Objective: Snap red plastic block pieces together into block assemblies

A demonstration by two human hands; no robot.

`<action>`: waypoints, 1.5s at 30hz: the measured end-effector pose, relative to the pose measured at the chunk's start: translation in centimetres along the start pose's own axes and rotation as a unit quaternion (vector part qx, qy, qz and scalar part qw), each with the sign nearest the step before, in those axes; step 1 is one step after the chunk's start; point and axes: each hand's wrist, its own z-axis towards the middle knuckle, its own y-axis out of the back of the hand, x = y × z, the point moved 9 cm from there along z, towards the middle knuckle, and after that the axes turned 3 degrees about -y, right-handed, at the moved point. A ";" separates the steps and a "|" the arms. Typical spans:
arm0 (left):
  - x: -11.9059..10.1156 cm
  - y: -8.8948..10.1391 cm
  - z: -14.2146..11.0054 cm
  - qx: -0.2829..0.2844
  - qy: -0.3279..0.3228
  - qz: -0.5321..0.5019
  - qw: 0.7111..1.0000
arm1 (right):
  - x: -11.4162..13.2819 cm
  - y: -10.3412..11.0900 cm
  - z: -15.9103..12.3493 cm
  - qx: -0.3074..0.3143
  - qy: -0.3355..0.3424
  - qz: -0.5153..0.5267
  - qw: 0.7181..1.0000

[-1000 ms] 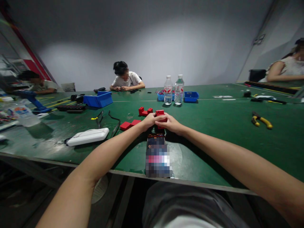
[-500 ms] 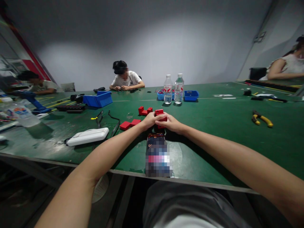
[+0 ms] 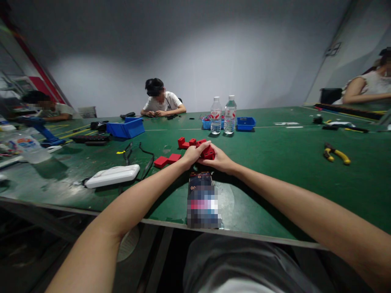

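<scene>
Between my two hands is a red block-shaped part (image 3: pixel 209 152), tilted, with small dark openings on its face. My left hand (image 3: pixel 194 154) grips it from the left, thumb on top. From the right, my right hand (image 3: pixel 220 159) is closed round its other side; the fingertips behind it are hidden. Just beyond my left hand lies a red bracket-like part (image 3: pixel 186 142) with raised ends. A pair of joined red blocks (image 3: pixel 167 160) rests to the left of that hand. Below my hands, a phone-like slab (image 3: pixel 200 181) lies on the table, its lower part blurred out.
Two water bottles (image 3: pixel 215 116) stand beyond my hands by a small blue bin (image 3: pixel 246 123). Yellow-handled pliers (image 3: pixel 336 154) lie right. A white device (image 3: pixel 113 176), black cables (image 3: pixel 148 162) and a larger blue bin (image 3: pixel 126 127) are left. A co-worker (image 3: pixel 163 101) sits across the green table (image 3: pixel 275 175).
The red part has turned and tilted in my hands, showing its face with openings. My fingers have shifted round it; my left thumb now lies along its upper side.
</scene>
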 end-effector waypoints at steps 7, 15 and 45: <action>-1.7 0.3 -0.9 -0.008 0.019 -0.069 0.997 | 3.3 0.6 -0.9 -0.082 0.119 -0.155 0.977; -4.8 0.1 -1.5 0.073 -0.104 0.050 0.991 | 5.6 3.4 -1.9 -0.215 0.136 -0.171 0.952; -1.4 3.7 0.5 0.028 -0.182 0.583 0.792 | -3.1 35.6 -16.3 -0.638 -0.365 -0.322 0.597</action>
